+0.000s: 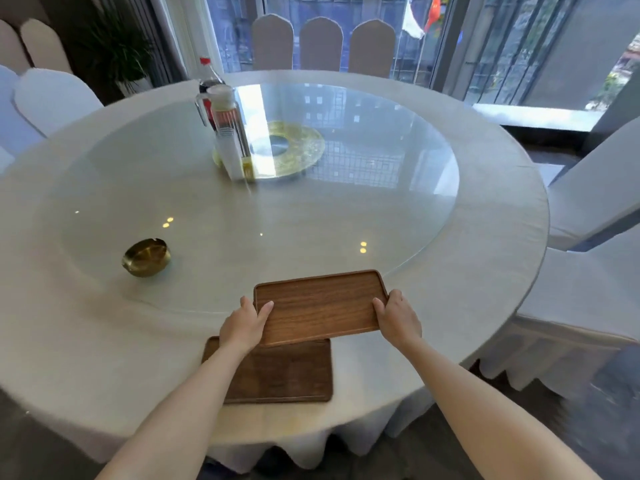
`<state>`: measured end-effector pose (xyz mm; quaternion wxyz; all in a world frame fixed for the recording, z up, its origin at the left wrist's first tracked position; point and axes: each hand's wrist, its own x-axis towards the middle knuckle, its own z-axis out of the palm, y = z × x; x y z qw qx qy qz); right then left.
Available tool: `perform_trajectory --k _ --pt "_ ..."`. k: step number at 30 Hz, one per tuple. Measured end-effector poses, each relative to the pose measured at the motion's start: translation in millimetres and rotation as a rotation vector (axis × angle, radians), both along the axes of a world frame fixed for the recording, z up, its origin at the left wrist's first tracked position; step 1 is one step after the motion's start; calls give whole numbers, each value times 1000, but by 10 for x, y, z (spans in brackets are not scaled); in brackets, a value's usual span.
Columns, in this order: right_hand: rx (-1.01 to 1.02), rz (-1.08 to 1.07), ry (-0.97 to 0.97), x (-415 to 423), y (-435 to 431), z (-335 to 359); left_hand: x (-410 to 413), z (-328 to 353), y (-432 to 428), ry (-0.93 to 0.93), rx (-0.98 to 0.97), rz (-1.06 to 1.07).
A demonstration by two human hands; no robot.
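Left hand (244, 327) and right hand (398, 318) each clamp an end of the upper tray (320, 306), held above the lower tray (287, 374) near the desk (433, 344) edge, which probably needs carrying clear and setting down level next.

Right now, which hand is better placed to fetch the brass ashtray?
Left, probably: the left hand grips the upper tray at the end nearest the ashtray; the right hand holds the far end.
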<state>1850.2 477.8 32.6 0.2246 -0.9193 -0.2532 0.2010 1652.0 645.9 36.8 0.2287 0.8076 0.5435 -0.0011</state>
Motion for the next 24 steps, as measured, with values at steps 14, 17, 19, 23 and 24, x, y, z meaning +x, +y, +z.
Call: perform_trajectory --k 14,17,19,23,24 --pt "-103 41 106 -1048 139 -306 -933 -337 240 177 -70 -34" --pt "-136 54 103 -1104 87 -377 -995 -418 210 177 -70 -53" --pt "-154 65 114 -1148 59 -405 -1031 -452 198 184 -75 -57" --pt "-173 114 127 -1210 50 -401 -1066 -488 210 207 -76 -62" --pt "-176 120 130 -1217 53 -394 -1070 -490 218 216 -71 -65"
